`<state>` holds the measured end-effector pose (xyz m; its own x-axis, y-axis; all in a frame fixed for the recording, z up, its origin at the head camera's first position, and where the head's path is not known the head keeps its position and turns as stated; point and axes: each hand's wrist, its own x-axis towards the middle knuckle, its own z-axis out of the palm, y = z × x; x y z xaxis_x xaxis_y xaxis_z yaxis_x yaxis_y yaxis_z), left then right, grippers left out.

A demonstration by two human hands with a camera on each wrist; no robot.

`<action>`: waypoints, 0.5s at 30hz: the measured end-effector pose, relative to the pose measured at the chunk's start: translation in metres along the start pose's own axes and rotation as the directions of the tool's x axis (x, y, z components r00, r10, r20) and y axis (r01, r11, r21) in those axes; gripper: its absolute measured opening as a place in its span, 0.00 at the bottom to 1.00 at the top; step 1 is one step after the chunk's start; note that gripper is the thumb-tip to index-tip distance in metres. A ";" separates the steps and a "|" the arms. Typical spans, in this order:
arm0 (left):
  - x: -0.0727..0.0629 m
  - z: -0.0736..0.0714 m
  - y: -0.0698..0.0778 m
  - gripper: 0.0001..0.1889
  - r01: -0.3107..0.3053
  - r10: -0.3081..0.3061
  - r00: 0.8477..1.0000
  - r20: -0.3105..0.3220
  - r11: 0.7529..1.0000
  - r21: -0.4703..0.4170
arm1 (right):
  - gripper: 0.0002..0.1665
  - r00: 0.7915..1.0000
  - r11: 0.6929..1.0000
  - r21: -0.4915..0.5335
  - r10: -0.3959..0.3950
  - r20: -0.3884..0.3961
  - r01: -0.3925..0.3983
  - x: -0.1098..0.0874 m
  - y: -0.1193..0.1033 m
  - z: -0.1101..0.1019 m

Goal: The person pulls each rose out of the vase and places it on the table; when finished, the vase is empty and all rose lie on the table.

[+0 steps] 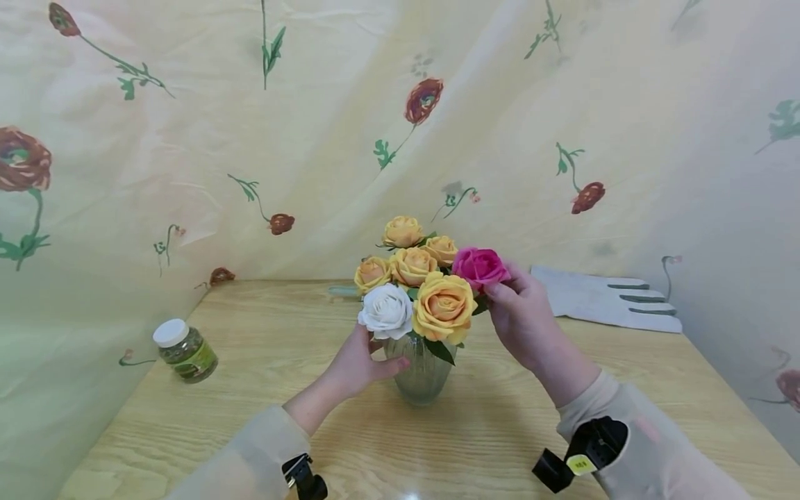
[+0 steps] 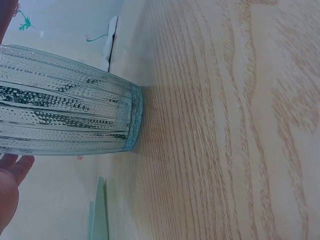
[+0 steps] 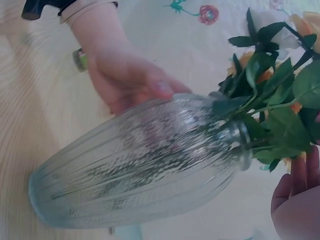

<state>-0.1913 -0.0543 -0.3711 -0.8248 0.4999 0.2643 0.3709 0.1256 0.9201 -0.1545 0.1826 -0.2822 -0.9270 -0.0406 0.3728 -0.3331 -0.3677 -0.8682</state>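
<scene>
The left hand (image 1: 357, 362) grips the ribbed glass vase (image 1: 421, 380). The right hand (image 1: 523, 318) pinches the magenta rose (image 1: 478, 267) beside the yellow roses (image 1: 445, 307).

I see the left grip (image 1: 355, 364) hold the glass vase (image 1: 420, 380), the right grip (image 1: 523, 321) pinch a pink rose (image 1: 480, 267) at the vase's one o'clock; yellow roses (image 1: 444, 307) crowd twelve, a white rose (image 1: 386, 310) sits at eleven.
</scene>
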 end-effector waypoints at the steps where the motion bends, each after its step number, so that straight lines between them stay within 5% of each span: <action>1: 0.000 0.000 0.000 0.42 0.000 0.000 1.000 -0.001 1.000 0.000 | 0.11 1.000 1.000 0.006 0.005 0.005 -0.005 -0.001 0.001 -0.001; 15: 0.000 -0.001 -0.001 0.42 0.003 -0.003 1.000 0.001 1.000 0.008 | 0.18 0.981 0.997 0.032 0.063 0.184 -0.070 -0.007 0.015 -0.016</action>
<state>-0.1915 -0.0552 -0.3714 -0.8254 0.5002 0.2617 0.3725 0.1342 0.9183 -0.1552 0.1922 -0.3029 -0.8986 -0.2335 0.3714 -0.2618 -0.3939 -0.8811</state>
